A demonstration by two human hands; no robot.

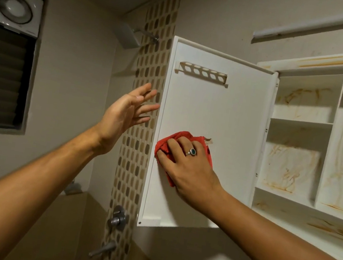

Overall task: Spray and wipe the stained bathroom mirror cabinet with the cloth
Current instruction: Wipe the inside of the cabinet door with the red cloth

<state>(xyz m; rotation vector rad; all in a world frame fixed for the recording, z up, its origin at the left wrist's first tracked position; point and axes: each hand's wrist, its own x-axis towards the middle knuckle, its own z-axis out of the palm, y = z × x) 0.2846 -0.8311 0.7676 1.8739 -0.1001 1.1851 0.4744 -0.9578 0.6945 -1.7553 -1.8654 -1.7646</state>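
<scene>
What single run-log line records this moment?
step: wiping | right hand: pressing red cloth on open door | left hand: open, at door edge | shelves: stained

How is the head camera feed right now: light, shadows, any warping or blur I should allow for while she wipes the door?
Head view: dim, warm light; the right hand and red cloth on the white cabinet door's inner face are sharp. The open left hand is slightly soft. Wide-angle bending curves the door edges and the white tube light. No glare. Orange-stained shelves remain readable; shadow pools below the cabinet.

Matt white door, red cloth, chrome tap
</scene>
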